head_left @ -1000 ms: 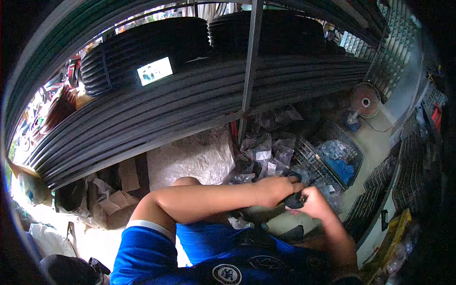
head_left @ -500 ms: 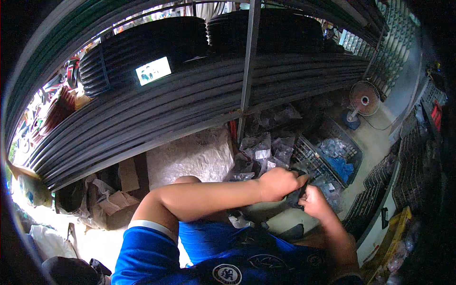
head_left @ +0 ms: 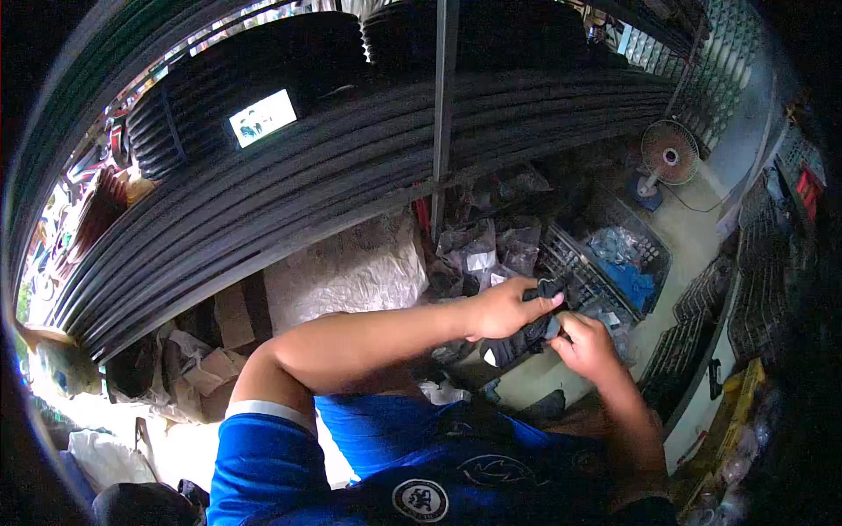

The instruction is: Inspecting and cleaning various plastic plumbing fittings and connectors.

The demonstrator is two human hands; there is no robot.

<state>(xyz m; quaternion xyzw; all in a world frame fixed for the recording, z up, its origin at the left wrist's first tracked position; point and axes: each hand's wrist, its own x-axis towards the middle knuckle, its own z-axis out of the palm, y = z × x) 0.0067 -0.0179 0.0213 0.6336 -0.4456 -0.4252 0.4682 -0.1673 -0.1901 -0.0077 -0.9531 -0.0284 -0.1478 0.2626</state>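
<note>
My left hand [head_left: 507, 309] is closed on a dark fabric item [head_left: 519, 345], its thumb pressed over the top. The item is black, with a small white patch low on its left and a greyish part beside my right fingers. Its exact kind I cannot make out. My right hand [head_left: 586, 347] pinches the greyish part from the right side, close by the left hand. Just beyond my hands lie several clear plastic packets with dark contents [head_left: 519, 244]. A dark cloth-like piece [head_left: 548, 405] rests below, near my lap.
A black slatted crate [head_left: 651, 235] holds clear packets and a blue bundle [head_left: 630, 282]. Behind it stands a fan [head_left: 670, 154]. Long black pipes [head_left: 289, 210] lie on a rack with a metal post [head_left: 445, 105] and a lit screen [head_left: 263, 118]. A whitish sack [head_left: 346, 267] sits under the rack.
My left hand has shifted slightly left and up, and its thumb now lies over the item. More of the black item shows below my hands, including the white patch. The whole view has shifted a little.
</note>
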